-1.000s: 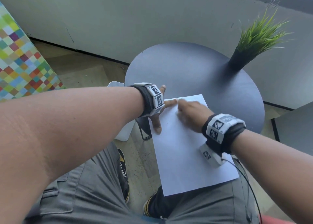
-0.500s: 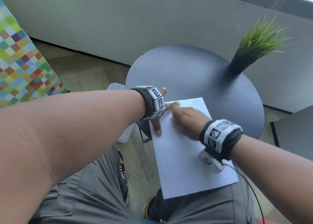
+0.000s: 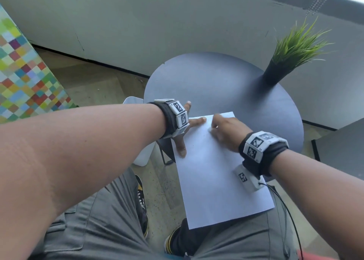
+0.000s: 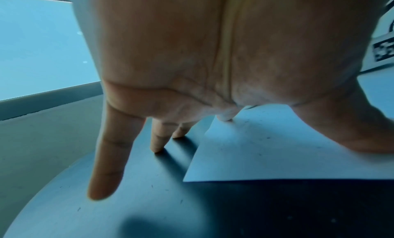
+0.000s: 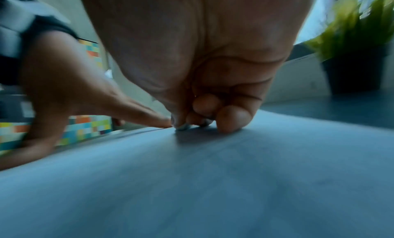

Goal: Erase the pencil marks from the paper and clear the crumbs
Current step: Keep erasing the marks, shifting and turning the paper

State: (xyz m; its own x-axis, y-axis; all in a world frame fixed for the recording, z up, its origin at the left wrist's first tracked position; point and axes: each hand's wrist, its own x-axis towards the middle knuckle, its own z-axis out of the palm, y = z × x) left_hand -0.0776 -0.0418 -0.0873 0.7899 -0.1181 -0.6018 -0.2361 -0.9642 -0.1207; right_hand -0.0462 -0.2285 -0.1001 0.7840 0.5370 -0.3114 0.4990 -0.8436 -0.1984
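Note:
A white paper (image 3: 216,181) lies on the round dark table (image 3: 216,78), its near end hanging over the edge. My left hand (image 3: 187,129) lies spread, with the thumb (image 4: 351,132) and index fingertip pressing the paper's far left corner and the other fingers (image 4: 157,144) on the table. My right hand (image 3: 226,129) is curled at the paper's far end and pinches a small pale eraser (image 5: 182,126) against the sheet, right beside the left index finger. Fine dark crumbs (image 4: 267,138) speckle the paper and the table near it.
A black pot with green grass (image 3: 275,72) stands at the table's far right. A white stool or bin (image 3: 141,151) sits on the floor left of the table. A grey wall runs behind, and a chequered coloured panel (image 3: 23,78) leans at the left.
My right hand with the eraser has slid left toward the left index finger and then a little back across the paper's far end. The left hand has kept its place.

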